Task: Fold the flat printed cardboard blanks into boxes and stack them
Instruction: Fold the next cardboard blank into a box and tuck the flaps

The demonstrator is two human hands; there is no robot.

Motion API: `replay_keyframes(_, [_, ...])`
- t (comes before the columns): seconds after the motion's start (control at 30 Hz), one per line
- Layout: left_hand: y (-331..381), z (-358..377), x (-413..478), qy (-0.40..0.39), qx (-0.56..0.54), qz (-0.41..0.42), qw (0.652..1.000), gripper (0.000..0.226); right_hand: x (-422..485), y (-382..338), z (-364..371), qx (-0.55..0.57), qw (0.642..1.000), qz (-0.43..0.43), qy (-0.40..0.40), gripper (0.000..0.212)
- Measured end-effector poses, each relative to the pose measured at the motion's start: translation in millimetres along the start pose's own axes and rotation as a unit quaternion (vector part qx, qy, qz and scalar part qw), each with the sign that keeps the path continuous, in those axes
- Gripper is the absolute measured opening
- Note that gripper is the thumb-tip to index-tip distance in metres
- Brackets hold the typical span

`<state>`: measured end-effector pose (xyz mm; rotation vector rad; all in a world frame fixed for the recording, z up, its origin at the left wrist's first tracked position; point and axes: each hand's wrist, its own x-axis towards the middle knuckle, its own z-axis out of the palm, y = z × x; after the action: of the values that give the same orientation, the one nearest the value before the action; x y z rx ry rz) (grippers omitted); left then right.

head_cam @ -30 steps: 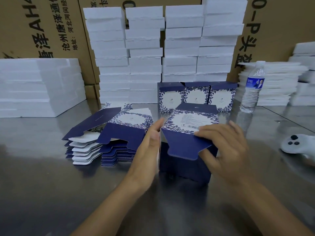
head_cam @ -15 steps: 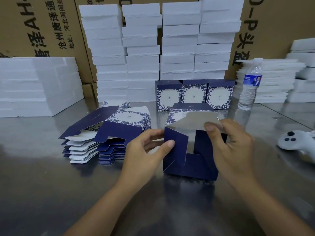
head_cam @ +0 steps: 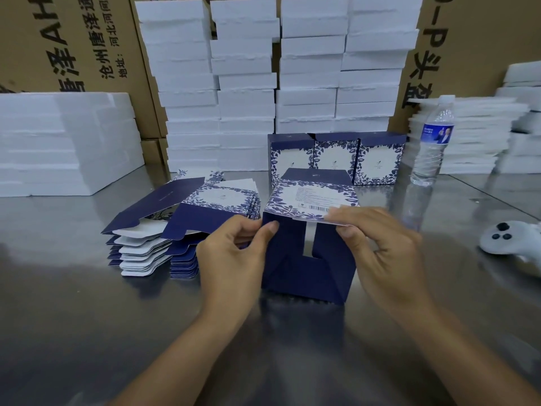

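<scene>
A navy and white printed box (head_cam: 307, 268) lies on its side on the steel table, its flapped end facing me with a narrow gap left between the flaps. My left hand (head_cam: 234, 253) pinches its upper left corner. My right hand (head_cam: 380, 250) pinches the upper right edge near the barcode panel. A pile of flat blanks (head_cam: 187, 227) lies to the left of my left hand. Three folded boxes (head_cam: 335, 159) stand in a row behind.
White foam blocks (head_cam: 278, 83) are stacked tall at the back, with more foam at the left (head_cam: 64, 142) and right (head_cam: 474, 133). A water bottle (head_cam: 433, 142) stands right of the folded boxes. A white controller (head_cam: 515, 238) lies at the right edge.
The bottom flaps went from standing open to folded in, nearly closing that end. Both hands moved to the box's upper corners, and the camera drew closer.
</scene>
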<state>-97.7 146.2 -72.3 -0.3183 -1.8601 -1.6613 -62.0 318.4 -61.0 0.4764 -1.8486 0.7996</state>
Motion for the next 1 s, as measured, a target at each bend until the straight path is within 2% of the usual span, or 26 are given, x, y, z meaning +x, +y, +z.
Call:
replay_keyframes(0.3, [-9.2, -0.1, 3.3, 0.017, 0.033, 0.004, 0.999, 0.027, 0.7, -2.8, 3.3, 0.009, 0.999, 0.028, -0.037, 0.036])
replay_keyframes(0.47, [-13.9, 0.3, 4.4, -0.049, 0.033, -0.017, 0.998, 0.028, -1.1, 1.2, 3.1, 0.025, 0.997, 0.067, -0.042, 0.037])
replay_keyframes(0.6, [-18.5, 0.0, 4.9, -0.092, 0.069, -0.03, 0.993, 0.023, -1.2, 5.2, 2.7, 0.03, 0.997, 0.075, -0.017, 0.021])
replay_keyframes(0.73, [-21.5, 0.0, 4.7, -0.092, 0.107, -0.011, 0.99, 0.032, -2.4, 6.2, 4.2, 0.035, 0.996, 0.08, -0.02, 0.02])
replay_keyframes(0.9, [-21.2, 0.7, 3.4, -0.087, 0.114, -0.007, 0.99, 0.033, -1.0, 5.5, 4.9, 0.039, 0.996, 0.078, -0.026, 0.016])
replay_keyframes(1.0, [-19.6, -0.8, 4.4, -0.092, 0.115, -0.02, 0.989, 0.032, -0.9, 6.6, 4.8, 0.035, 0.996, 0.082, -0.027, 0.021])
